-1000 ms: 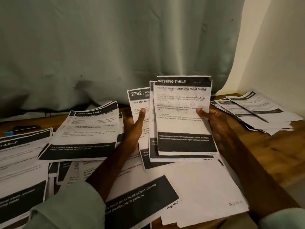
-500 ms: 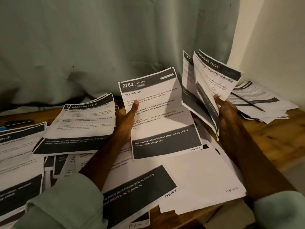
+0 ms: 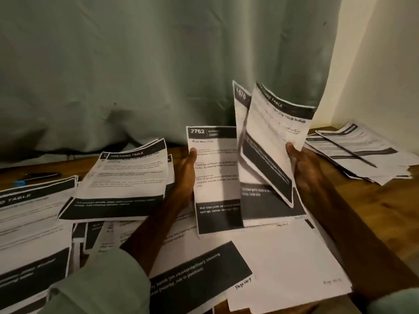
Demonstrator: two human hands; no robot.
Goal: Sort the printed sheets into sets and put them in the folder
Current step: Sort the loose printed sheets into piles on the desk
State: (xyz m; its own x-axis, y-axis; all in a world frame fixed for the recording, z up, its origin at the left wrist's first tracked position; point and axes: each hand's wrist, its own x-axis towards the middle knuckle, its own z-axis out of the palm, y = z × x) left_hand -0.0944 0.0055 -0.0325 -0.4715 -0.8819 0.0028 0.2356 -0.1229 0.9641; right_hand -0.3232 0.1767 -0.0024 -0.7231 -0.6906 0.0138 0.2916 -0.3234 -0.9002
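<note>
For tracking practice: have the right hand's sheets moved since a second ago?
Yes: the sheets in the right hand tilted rightward, toward the pile under the pen.

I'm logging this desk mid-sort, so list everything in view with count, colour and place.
2762 kitchen sheet: one, white with black bands, held up at centre.
dressing table sheets: at least two, white and black, held up right of centre.
middle pile: one, white and black, left of centre.
far-left pile: one, white and black, left edge.
right pile: one, white and black, back right.
thin stick: one, dark, across the right pile.
pen: one, dark with blue end, back left.
loose sheets: several, white and black, front centre.
table: one, brown wood, underneath.
curtain: one, green, behind.
left hand: one, grips the 2762 kitchen sheet.
right hand: one, grips the dressing table sheets.
</note>
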